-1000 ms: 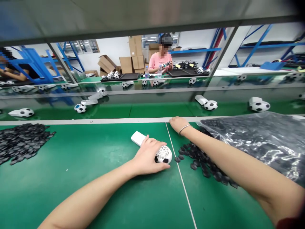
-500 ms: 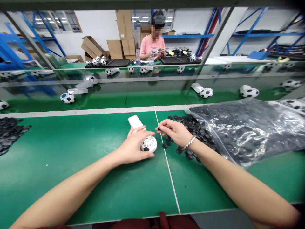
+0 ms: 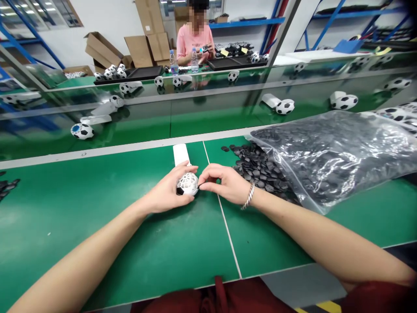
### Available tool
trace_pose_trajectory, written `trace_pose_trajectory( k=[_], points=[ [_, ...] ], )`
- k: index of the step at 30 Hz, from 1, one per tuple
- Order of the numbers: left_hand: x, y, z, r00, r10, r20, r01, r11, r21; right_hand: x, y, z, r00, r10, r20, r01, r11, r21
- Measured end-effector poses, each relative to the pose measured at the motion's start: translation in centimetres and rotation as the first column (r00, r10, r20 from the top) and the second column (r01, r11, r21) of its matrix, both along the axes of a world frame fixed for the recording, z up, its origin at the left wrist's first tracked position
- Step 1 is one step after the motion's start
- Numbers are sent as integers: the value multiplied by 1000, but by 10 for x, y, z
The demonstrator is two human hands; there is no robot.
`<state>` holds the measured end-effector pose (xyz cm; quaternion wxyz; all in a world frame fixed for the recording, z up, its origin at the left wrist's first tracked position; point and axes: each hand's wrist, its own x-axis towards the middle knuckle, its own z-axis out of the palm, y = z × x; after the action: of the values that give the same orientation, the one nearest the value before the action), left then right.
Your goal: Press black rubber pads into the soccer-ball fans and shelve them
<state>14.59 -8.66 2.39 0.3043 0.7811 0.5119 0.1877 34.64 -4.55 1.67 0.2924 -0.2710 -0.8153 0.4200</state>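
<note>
My left hand (image 3: 167, 187) is wrapped round a white football-shaped shell (image 3: 188, 183) with an open lattice top and a black patch on its near left side. A white flat handle-like part (image 3: 180, 154) stretches away behind the ball, partly covered by my fingers. My right hand (image 3: 221, 182) pinches a small black piece (image 3: 200, 185) between thumb and forefinger, at the ball's right side. Whether the piece is seated in the shell I cannot tell. Right of that hand lies a heap of loose black pieces (image 3: 260, 169).
A clear plastic bag (image 3: 342, 152) full of black pieces lies at the right. More black pieces (image 3: 8, 188) are at the left edge. Beyond the green table (image 3: 114, 243), football-shaped units (image 3: 285, 106) lie on a green conveyor. Across it a person in pink (image 3: 195, 41) handles a small item.
My right hand has moved left with the black piece, from beside the heap to the ball's side. The ball appears turned slightly in my left hand. The camera view has shifted.
</note>
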Motion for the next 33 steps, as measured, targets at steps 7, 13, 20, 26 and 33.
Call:
trace_pose_trajectory(
  k=[7,13,20,26,33],
  points=[
    [2,-1,-1,999,44,24,-44,999,9,-7,-2,-7,1000,-16,-16,17,999,27],
    [5,-1,-3,996,69,58,-70,998,9,-12,-4,-12,997,-43,-68,44,999,3],
    [5,-1,-3,993,77,91,-77,997,-6,-12,-3,-16,992,-53,-117,48,998,-42],
    [7,0,-4,985,35,169,-40,999,23,-15,2,-21,990,-69,-125,54,991,-123],
    [8,1,-6,984,36,176,-41,999,25,-16,6,-19,989,-116,-90,94,972,-216]
  ],
)
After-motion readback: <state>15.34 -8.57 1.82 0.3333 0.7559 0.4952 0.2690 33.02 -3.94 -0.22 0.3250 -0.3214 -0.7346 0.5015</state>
